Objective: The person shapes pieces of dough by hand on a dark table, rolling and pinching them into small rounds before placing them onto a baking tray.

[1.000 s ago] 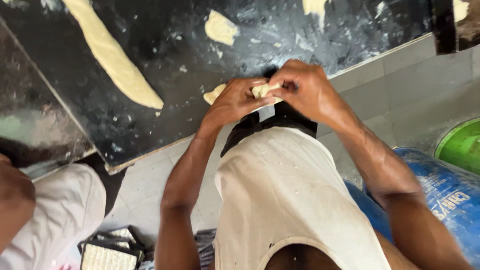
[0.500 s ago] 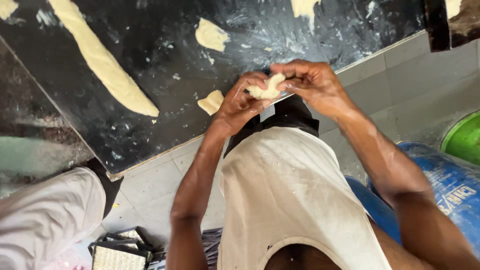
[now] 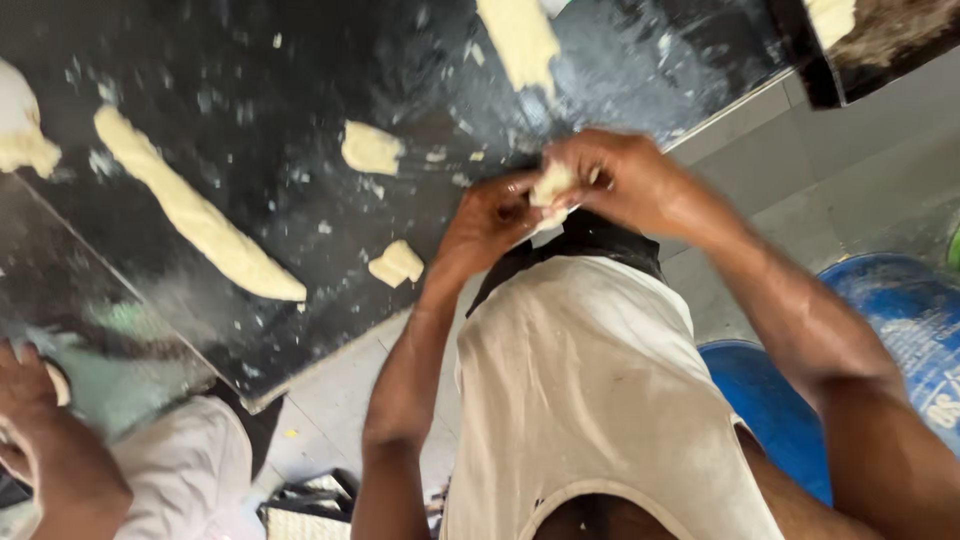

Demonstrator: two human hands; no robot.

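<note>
At the black table's (image 3: 300, 60) near edge, small dough piece (image 3: 552, 183) pinched between left hand (image 3: 490, 222) at eight o'clock and right hand (image 3: 625, 175) at two o'clock, both closed on it.

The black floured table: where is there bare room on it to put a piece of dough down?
Bare room lies between the long dough roll and the small flat dough piece, and right of the small lump. Crowded at the near edge, where both hands work.

A bakery workspace: floured black worktop (image 3: 300, 60) strewn with dough pieces (image 3: 372, 148).
</note>
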